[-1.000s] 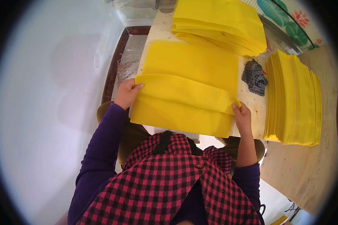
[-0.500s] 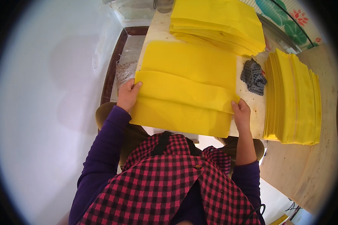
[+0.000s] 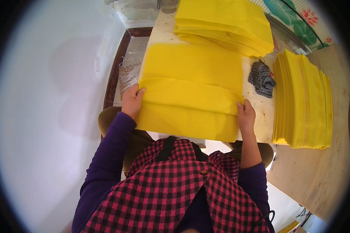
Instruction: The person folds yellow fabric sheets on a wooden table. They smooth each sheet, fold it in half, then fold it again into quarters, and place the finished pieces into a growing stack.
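A thin yellow sheet (image 3: 194,62), like cloth or felt, lies flat on the table in front of me. Across its nearer half runs a yellow strip or folded band (image 3: 188,95); whether it is a separate piece I cannot tell. My left hand (image 3: 132,102) pinches the band's left end between thumb and fingers. At the opposite end, my right hand (image 3: 246,116) grips it the same way, thumb on top. The band stretches almost straight between both hands, and the sheet's near edge reaches the table edge by my lap.
A thick stack of yellow sheets (image 3: 225,19) lies at the back. Another stack, of folded yellow pieces (image 3: 303,103), stands at the right. Between it and the sheet sits a crumpled grey cloth (image 3: 262,79). Clear plastic wrapping (image 3: 129,73) lies beyond the table's left edge, near a white wall (image 3: 50,116).
The band's far edge has come a little nearer to me on the left and lies more level. My right hand has shifted slightly left; both hands keep their hold.
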Action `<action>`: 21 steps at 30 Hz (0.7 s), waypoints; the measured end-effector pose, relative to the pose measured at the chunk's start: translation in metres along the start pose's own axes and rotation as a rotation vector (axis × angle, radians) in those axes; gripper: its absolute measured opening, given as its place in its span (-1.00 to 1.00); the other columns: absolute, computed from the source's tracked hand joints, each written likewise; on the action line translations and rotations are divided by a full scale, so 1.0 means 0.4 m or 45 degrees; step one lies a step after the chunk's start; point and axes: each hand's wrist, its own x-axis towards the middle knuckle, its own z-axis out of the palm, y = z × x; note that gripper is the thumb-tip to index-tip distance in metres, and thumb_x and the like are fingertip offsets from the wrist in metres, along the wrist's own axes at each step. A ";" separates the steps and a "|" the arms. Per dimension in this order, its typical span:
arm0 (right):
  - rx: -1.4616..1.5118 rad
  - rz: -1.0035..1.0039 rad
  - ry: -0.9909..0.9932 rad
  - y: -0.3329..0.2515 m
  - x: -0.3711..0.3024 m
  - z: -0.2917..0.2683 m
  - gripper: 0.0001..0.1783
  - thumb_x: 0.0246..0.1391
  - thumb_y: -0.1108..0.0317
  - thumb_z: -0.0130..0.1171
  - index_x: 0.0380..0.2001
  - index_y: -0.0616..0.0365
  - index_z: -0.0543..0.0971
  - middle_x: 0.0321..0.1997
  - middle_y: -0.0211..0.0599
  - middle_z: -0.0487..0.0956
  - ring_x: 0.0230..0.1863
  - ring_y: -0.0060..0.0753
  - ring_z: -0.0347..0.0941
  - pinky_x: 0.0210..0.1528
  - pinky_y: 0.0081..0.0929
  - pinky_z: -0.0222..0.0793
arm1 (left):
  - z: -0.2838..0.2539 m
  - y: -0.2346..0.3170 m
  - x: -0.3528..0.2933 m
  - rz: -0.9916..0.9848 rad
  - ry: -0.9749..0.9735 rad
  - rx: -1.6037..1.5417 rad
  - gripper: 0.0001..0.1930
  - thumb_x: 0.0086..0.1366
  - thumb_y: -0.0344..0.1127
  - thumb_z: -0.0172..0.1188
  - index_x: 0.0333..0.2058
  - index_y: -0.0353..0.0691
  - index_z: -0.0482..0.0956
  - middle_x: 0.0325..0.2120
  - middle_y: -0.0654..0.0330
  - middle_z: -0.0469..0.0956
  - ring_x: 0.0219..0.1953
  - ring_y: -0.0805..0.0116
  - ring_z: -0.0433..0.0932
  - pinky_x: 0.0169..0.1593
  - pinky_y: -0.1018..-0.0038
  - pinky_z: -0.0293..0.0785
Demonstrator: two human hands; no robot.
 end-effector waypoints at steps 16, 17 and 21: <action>0.313 0.087 0.008 0.029 0.012 0.000 -0.88 0.11 0.41 0.15 -0.33 0.25 0.51 -0.52 -0.46 0.49 -0.49 -0.65 0.33 -0.40 -0.62 0.26 | 0.000 0.019 -0.025 -0.082 0.041 -0.108 -0.81 0.24 -0.34 0.16 -0.37 -0.40 0.49 -0.58 0.13 0.44 -0.52 0.41 0.37 -0.39 0.45 0.29; 0.308 0.104 0.005 0.029 0.013 0.000 -0.88 0.10 0.43 0.16 -0.31 0.24 0.51 -0.51 -0.49 0.49 -0.48 -0.67 0.33 -0.41 -0.64 0.26 | 0.004 0.019 -0.026 -0.079 0.056 -0.085 -0.81 0.23 -0.34 0.16 -0.38 -0.40 0.49 -0.58 0.10 0.43 -0.53 0.36 0.38 -0.40 0.43 0.29; 0.387 0.149 0.101 0.015 0.012 0.017 -0.77 0.05 0.44 0.20 -0.19 0.19 0.48 -0.52 -0.47 0.49 -0.49 -0.63 0.35 -0.42 -0.60 0.29 | 0.016 0.014 -0.033 0.056 0.122 -0.053 -0.82 0.21 -0.34 0.16 -0.40 -0.39 0.48 -0.58 0.02 0.42 -0.52 0.22 0.38 -0.40 0.36 0.28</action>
